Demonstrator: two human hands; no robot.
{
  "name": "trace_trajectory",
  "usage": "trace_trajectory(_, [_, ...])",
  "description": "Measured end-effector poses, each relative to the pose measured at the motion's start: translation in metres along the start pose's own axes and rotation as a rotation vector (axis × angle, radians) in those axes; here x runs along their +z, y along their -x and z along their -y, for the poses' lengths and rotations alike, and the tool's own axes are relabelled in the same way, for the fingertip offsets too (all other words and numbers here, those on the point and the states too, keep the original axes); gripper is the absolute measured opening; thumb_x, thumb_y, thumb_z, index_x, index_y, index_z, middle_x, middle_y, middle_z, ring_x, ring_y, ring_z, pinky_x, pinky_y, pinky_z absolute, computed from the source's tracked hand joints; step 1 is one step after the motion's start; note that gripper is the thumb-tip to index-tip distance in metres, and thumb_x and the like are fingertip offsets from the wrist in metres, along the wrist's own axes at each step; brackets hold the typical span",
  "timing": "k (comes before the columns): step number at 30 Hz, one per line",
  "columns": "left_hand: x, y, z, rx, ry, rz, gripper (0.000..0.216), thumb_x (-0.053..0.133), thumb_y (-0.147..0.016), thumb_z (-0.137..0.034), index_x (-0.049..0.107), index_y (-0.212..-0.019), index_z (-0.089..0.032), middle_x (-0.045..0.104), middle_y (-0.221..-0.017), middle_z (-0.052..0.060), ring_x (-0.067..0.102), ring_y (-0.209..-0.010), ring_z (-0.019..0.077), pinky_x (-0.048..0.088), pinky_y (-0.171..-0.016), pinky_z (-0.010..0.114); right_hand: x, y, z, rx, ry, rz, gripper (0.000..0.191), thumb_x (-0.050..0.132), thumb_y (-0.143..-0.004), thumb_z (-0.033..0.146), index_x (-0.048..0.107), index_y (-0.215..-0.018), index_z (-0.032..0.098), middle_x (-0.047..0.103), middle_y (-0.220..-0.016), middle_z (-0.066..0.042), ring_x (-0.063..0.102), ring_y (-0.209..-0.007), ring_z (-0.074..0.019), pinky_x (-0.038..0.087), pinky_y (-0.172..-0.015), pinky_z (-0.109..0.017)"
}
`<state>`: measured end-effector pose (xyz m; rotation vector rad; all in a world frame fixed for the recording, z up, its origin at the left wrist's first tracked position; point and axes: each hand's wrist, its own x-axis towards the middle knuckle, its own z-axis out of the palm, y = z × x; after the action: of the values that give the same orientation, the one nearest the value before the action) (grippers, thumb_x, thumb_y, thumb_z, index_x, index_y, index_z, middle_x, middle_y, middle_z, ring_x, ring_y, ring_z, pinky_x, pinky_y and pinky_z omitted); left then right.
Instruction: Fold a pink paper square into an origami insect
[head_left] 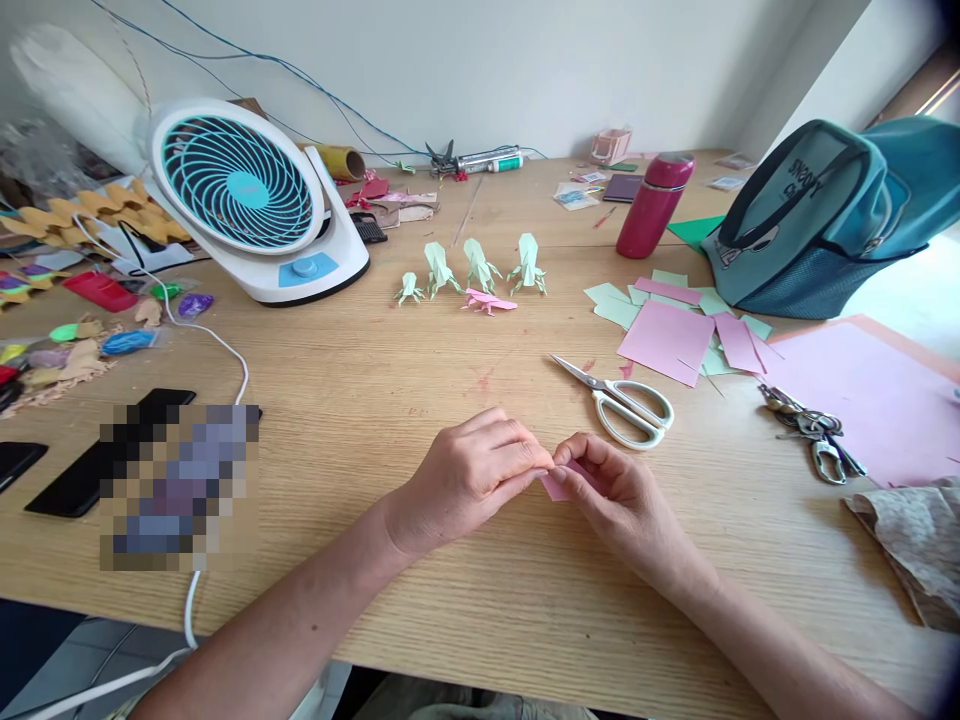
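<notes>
A small piece of pink paper is held just above the table's near half, mostly covered by my fingers. My left hand pinches its upper left edge, fingertips pressed together. On the other side my right hand grips the paper between thumb and bent fingers. The two hands meet at the fingertips. White-handled scissors lie just beyond my right hand, blades pointing up and left. Farther back stand several pale green folded paper figures, with a pink folded figure lying in front of them.
Pink and green paper pieces lie right of the scissors, near keys and a large pink sheet. A red bottle and teal bag stand behind. At left are a white fan and a white cable.
</notes>
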<state>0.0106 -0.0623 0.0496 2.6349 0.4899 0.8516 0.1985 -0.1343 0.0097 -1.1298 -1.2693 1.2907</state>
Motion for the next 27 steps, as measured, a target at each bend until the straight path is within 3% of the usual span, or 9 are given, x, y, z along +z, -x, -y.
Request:
trace_trajectory(7, [0.004,-0.002,-0.002,-0.037,0.065,-0.024,0.011,0.059,-0.095,-0.013,0.066,-0.088,-0.016,0.07,-0.084,0.002,0.058,-0.077,0.012,0.046,-0.076,0.025,0.001,0.0,0.0,-0.01,0.006,0.011,0.017,0.061,-0.096,0.036,0.058,-0.087,0.021,0.055,-0.076,0.002,0.049,-0.071,-0.0126,0.04,-0.066,-0.026])
trace_trajectory(11, [0.013,-0.002,-0.007,-0.378,0.238,-0.119,0.008,0.07,-0.088,-0.02,0.064,-0.093,-0.017,0.069,-0.086,0.001,0.058,-0.072,0.0104,0.047,-0.068,0.021,0.005,0.0,0.001,-0.009,-0.049,-0.084,0.018,0.063,-0.094,0.038,0.058,-0.086,0.022,0.054,-0.074,0.002,0.049,-0.069,-0.0124,0.041,-0.064,-0.025])
trace_trajectory(13, [0.018,-0.002,-0.009,-0.559,0.383,-0.078,0.014,0.071,-0.087,-0.027,0.064,-0.095,-0.017,0.069,-0.083,0.001,0.059,-0.068,0.01,0.045,-0.06,0.019,0.007,0.0,0.0,-0.029,-0.077,-0.119,0.019,0.064,-0.093,0.038,0.058,-0.086,0.022,0.056,-0.075,0.001,0.051,-0.071,-0.013,0.043,-0.066,-0.025])
trace_trajectory(16, [0.022,-0.001,-0.011,-0.678,0.524,-0.03,0.01,0.066,-0.09,-0.027,0.066,-0.088,-0.017,0.069,-0.074,-0.001,0.059,-0.063,0.0097,0.043,-0.056,0.019,0.007,-0.001,-0.002,-0.041,-0.053,-0.14,0.019,0.063,-0.093,0.038,0.059,-0.085,0.022,0.057,-0.077,0.0,0.052,-0.073,-0.0139,0.044,-0.067,-0.026])
trace_trajectory(22, [0.027,-0.002,-0.016,-0.714,0.519,-0.116,0.004,0.064,-0.087,-0.019,0.066,-0.084,-0.017,0.069,-0.075,-0.001,0.056,-0.06,0.0079,0.043,-0.055,0.018,0.004,-0.003,-0.002,-0.111,0.081,-0.184,0.016,0.063,-0.093,0.036,0.063,-0.083,0.023,0.057,-0.087,-0.002,0.055,-0.081,-0.0171,0.047,-0.074,-0.03])
trace_trajectory(27, [0.031,-0.001,-0.021,-0.613,0.413,-0.231,0.01,0.063,-0.085,-0.014,0.068,-0.092,-0.019,0.069,-0.082,-0.002,0.056,-0.061,0.0059,0.044,-0.056,0.015,0.002,-0.003,0.003,-0.186,0.203,-0.21,0.012,0.064,-0.092,0.032,0.065,-0.083,0.024,0.058,-0.092,-0.003,0.056,-0.09,-0.019,0.045,-0.083,-0.033])
